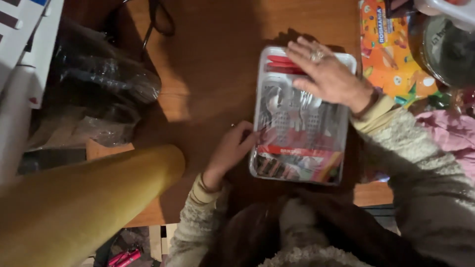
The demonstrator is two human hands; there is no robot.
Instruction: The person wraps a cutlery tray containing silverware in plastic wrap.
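A clear plastic pack of cutlery [297, 133] lies flat on the wooden table [213, 64]. Inside are metal forks and spoons with red handles, and a printed card strip runs along its near end. My right hand [324, 74] rests palm down on the pack's far right corner, fingers spread, a ring on one finger. My left hand [232, 148] touches the pack's left edge with its fingertips curled against the side. Both wrists wear bracelets and knitted sleeves.
A crumpled clear plastic bag [94, 84] sits at the left. A thick yellow roll [84, 202] crosses the lower left corner. An orange printed packet [391, 54] and a dark round lid [445, 47] lie at the right, with pink cloth [450, 133] below them.
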